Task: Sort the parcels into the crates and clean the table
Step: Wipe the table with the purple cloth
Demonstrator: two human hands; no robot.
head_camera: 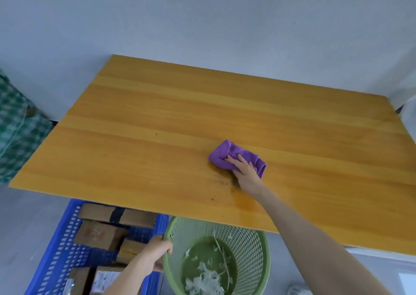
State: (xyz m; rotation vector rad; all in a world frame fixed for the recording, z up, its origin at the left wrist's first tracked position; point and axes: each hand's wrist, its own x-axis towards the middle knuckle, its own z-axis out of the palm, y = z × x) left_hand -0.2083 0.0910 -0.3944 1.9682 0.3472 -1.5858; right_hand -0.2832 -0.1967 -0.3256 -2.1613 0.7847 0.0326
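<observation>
- The wooden table (157,114) lies under the right hand (245,171) and spreads wide to every side of it, mostly to the left and beyond the fingers.
- A blue crate (58,249) stands on the floor under the near table edge, just left of the left hand (157,256).
- A green basket (265,256) stands beside the crate, directly right of the left hand and below the right forearm.
- Brown parcels (99,236) lie inside the crate, left of the left hand and partly under its wrist.
- A purple cloth (221,154) lies crumpled on the table under the right hand.
- The right hand presses flat on the cloth, with fingers stretched out and a little apart.
- The left hand grips the basket rim, with fingers curled over it.
- White paper scraps (207,276) lie at the basket bottom, right of the left hand.
- Some dark spots (225,183) mark the table just left of the right wrist.
</observation>
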